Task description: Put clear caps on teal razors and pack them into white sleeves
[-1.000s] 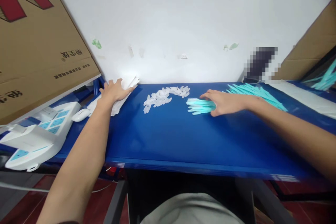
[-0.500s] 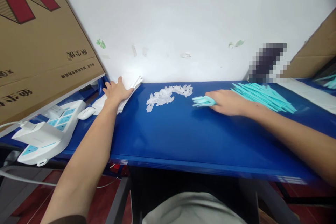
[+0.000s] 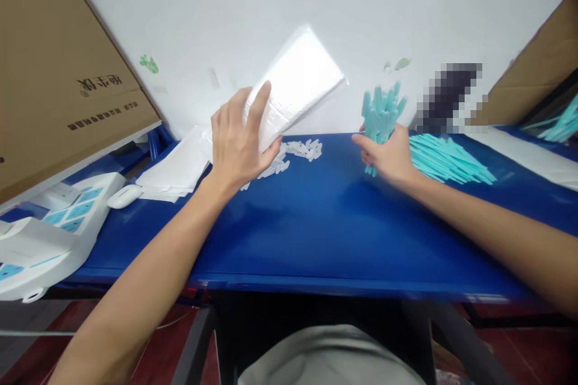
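Note:
My left hand (image 3: 237,141) is raised above the blue table (image 3: 316,222) and grips a clear plastic bag (image 3: 295,87) that slants up to the right. A bunch of teal sticks (image 3: 380,114) stands upright in my right hand (image 3: 386,156), their lower ends near the table. Between my hands lies a small heap of white plastic caps (image 3: 298,150). To the right of my right hand is a spread pile of teal sticks (image 3: 445,159). A stack of clear bags (image 3: 174,171) lies at the table's left.
A white machine with blue buttons (image 3: 49,228) sits at the left edge, a white mouse-shaped object (image 3: 124,195) beside it. Cardboard boxes lean at far left (image 3: 58,72) and far right (image 3: 537,72). A white wall (image 3: 253,12) backs the table. More teal sticks (image 3: 562,123) lie far right.
My left hand lifted one bag off the stack and brought it up toward the middle. My right hand gathered the teal sticks from the table and stood them upright.

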Tool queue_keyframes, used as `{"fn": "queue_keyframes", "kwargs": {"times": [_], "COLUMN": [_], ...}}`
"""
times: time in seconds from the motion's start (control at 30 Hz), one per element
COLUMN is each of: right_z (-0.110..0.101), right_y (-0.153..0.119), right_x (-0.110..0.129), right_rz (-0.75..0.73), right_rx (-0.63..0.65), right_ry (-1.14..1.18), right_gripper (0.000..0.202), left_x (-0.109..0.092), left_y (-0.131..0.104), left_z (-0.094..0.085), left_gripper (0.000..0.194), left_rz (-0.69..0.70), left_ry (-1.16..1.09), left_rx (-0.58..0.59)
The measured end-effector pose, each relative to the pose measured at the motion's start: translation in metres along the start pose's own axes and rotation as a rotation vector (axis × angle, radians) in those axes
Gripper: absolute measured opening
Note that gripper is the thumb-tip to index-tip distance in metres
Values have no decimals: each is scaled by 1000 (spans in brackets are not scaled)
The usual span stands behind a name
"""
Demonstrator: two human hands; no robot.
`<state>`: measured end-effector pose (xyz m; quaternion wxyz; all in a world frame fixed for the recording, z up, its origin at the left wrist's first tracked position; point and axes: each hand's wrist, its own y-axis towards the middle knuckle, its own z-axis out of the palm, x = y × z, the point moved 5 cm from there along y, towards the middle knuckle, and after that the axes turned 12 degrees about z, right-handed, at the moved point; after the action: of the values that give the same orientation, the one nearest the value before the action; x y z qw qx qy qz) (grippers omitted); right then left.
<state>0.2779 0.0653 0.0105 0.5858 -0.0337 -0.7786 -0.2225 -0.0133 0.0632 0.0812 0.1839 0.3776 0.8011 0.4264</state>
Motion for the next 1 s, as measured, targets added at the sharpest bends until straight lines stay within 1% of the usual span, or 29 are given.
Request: {"fn": "queue_keyframes", "kwargs": {"times": [0.1, 0.17, 0.27, 0.37, 0.47, 0.57, 0.63, 0.67, 0.7, 0.8, 0.83, 0.87, 0.9, 0.93, 1.0], "right_z": [5, 8, 12, 11, -2, -27, -45, -51, -54, -52, -50, -50, -50, -50, -48], "right_y": [0, -2, -6, -8, -4, 7, 13, 15, 16, 21, 22, 23, 25, 26, 23], "right_x": [-9, -11, -10, -3, 9, 21, 33, 39, 45, 52, 52, 51, 50, 49, 48], "right_rz": [36, 32, 40, 48, 0, -49, -135, -186, -230, -284, -284, -280, -273, -265, -256], "right_rx": [91, 122, 139, 114, 53, -62, -161, -177, -158, 38, 98, 130, 133, 120, 94], "right_ry": [2, -6, -39, -157, -268, -329, -382, -422, -476, -681, -736, -775, -795, -800, -796], "right_gripper": [25, 27, 31, 38, 38, 34, 31, 29, 27, 23, 23, 23, 24, 25, 25], "left_x": [-1, 0, -2, -9, -15, -19, -22, -24, -26, -30, -29, -28, -25, -23, -17], "left_y": [-2, -4, -7, -8, -8, -8, -8, -9, -9, -12, -12, -12, -11, -8, -3], "left_z": [3, 3, 5, 8, 12, 15, 16, 17, 18, 19, 20, 20, 19, 17, 11], "left_gripper": [93, 95, 93, 82, 68, 60, 58, 57, 57, 56, 56, 56, 56, 57, 61], "left_rz": [8, 5, 13, 59, 123, 164, 179, 186, 194, 206, 198, 177, 137, 76, -102], "left_ry": [-33, -43, -45, -19, 9, 17, 17, 13, 7, -26, -45, -77, -130, -211, -452], "left_rx": [-5, -22, -36, 21, 123, 214, 258, 275, 289, 319, 326, 328, 312, 271, 113]}}
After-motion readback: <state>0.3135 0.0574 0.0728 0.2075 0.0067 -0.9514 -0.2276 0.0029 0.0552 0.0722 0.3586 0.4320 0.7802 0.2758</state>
